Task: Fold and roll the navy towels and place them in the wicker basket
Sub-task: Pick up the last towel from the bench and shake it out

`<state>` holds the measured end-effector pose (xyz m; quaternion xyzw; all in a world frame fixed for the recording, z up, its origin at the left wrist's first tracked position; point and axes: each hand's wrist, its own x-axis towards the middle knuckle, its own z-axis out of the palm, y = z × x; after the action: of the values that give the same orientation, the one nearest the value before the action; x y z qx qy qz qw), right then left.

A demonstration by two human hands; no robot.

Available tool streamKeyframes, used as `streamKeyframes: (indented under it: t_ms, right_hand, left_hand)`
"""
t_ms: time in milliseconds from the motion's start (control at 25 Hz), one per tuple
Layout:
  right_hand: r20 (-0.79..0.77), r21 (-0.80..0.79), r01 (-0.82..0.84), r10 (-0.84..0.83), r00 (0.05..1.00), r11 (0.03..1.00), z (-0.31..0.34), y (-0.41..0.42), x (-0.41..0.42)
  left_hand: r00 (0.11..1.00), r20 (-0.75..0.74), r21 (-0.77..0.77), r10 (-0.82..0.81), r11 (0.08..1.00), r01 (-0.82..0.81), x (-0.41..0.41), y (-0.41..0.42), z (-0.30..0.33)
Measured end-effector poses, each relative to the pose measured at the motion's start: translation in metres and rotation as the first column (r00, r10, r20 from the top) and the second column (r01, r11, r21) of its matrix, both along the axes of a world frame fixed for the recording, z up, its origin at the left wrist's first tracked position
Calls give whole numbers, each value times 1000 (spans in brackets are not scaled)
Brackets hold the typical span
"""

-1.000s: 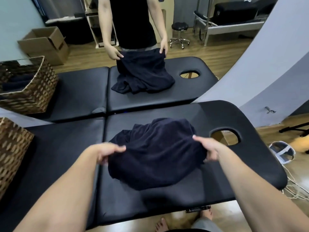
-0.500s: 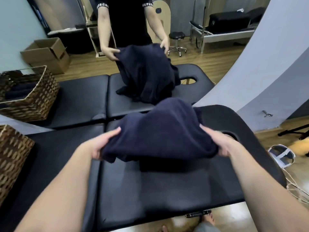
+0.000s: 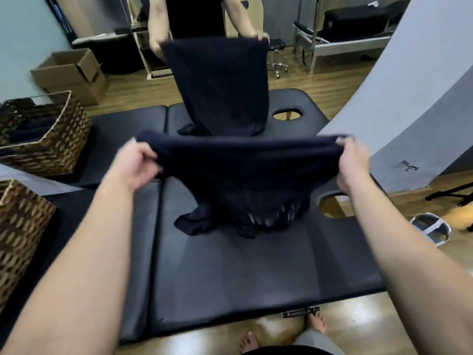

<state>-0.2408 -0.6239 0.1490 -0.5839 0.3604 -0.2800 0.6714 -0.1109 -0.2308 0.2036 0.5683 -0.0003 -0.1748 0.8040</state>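
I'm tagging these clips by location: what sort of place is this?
Probably a massage or spa room: padded massage tables with face holes, navy towels being folded, and wicker baskets for them.

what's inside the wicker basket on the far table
Dark navy fabric, apparently towels, shows over the rim of the wicker basket on the far massage table. How many there are and what lies beneath is hidden by the wall.

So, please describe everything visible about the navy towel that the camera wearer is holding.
The navy towel is dark, soft-looking cloth, unfolded and stretched wide. The left hand and right hand grip its upper edge at opposite ends, lifting it. It hangs down, narrowing, and its lower edge lies bunched on the black padded table. Motion blur hides finer texture.
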Motion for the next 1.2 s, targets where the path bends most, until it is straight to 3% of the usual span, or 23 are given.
streamKeyframes:
  t_ms: [80, 160, 280, 360, 440, 520, 560, 680, 760, 840, 920, 960, 1040, 1120, 1160, 1200]
  right_hand:
    - [334, 124, 39, -79, 939, 992, 52, 2, 9]
    - [425, 217, -106, 4, 905, 970, 59, 3, 6]
    - [132, 390, -310, 280, 951, 867, -14, 13, -21]
    - [-196, 452, -306, 428, 882, 838, -96, 19, -57]
    - [-535, 456, -326, 548, 643, 828, -177, 20, -96]
    - [-688, 473, -431, 628, 363, 768, -223, 25, -126]
    - [-721, 478, -453, 631, 288, 753, -228, 30, -132]
    - [-796, 304, -502, 505, 333, 810, -217, 33, -118]
    - [-747, 209, -534, 486, 454, 819, -204, 34, -106]
    - [-614, 136, -433, 419, 670, 891, -186, 37, -94]
    - [-421, 202, -192, 262, 868, 960, -168, 34, -90]
    - [-372, 281, -118, 222, 901, 952, -162, 30, -89]
    - [-422, 373, -146, 308, 853, 916, -160, 20, -94]
    - [-571, 345, -343, 486, 661, 873, -167, 8, -103]
    - [-652, 270, -414, 481, 586, 869, -169, 2, -105]
    - [-713, 143, -455, 410, 569, 879, -169, -2, -106]
  left_hand:
    - [993, 93, -130, -72, 988, 84, -3, 3, 41]
    - [983, 2, -36, -186, 982, 186, -5, 7, 32]
    - [912, -369, 258, -179, 923, 286, -22, 13, -66]
    - [805, -576, 362, -142, 839, 407, -48, 19, -136]
    - [687, -718, 366, -109, 780, 507, -76, 33, -185]
    - [651, -752, 343, -109, 778, 526, -94, 43, -204]
    - [663, -743, 362, -87, 782, 508, -96, 43, -203]
    - [665, -746, 354, 19, 858, 372, -89, 40, -197]
    - [670, -742, 354, 8, 853, 382, -78, 40, -195]
    - [633, -773, 415, -27, 733, 539, -73, 37, -185]
    - [608, -794, 520, -24, 490, 700, -73, 40, -182]
    - [622, -783, 573, -4, 385, 723, -74, 42, -184]
    - [654, -756, 633, 25, 285, 720, -78, 48, -187]
    - [673, -739, 657, 30, 253, 710, -78, 50, -182]
    - [701, -713, 679, 27, 278, 680, -75, 50, -178]
    - [737, -675, 685, 32, 400, 609, -71, 49, -175]
